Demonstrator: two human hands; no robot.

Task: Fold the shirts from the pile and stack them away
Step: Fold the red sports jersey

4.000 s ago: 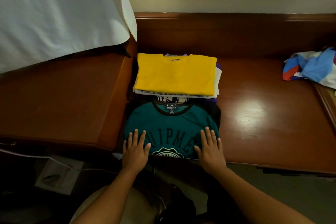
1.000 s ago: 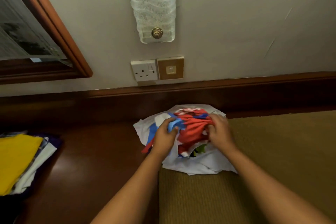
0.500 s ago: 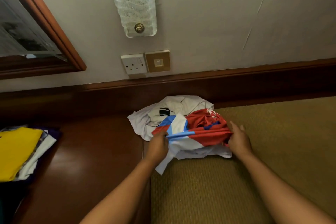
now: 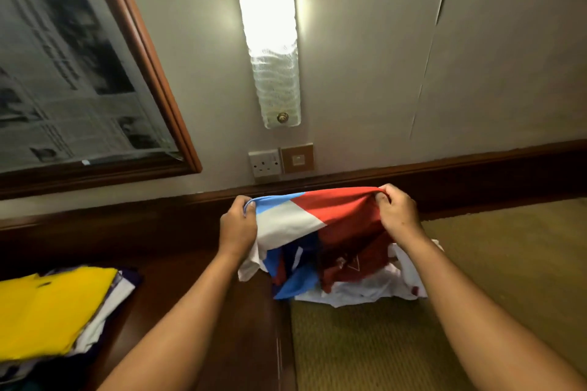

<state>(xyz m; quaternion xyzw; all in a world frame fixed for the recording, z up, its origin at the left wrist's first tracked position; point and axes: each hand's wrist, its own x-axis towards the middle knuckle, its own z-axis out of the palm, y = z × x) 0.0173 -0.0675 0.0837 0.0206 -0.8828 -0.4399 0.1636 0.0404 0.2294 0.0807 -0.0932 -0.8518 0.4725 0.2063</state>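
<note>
Head view: left hand (image 4: 239, 225) and right hand (image 4: 394, 212) each pinching a top edge of the red, white and blue shirt (image 4: 320, 225), lifted above the crumpled white shirt (image 4: 365, 290) beside the wall, well apart from the folded stack (image 4: 47, 311) with yellow on top. Likely to drag the white shirt off the woven surface (image 4: 492, 263), since the hanging hem touches it. No legible brand or writing; only a faint emblem on the red panel.
</note>
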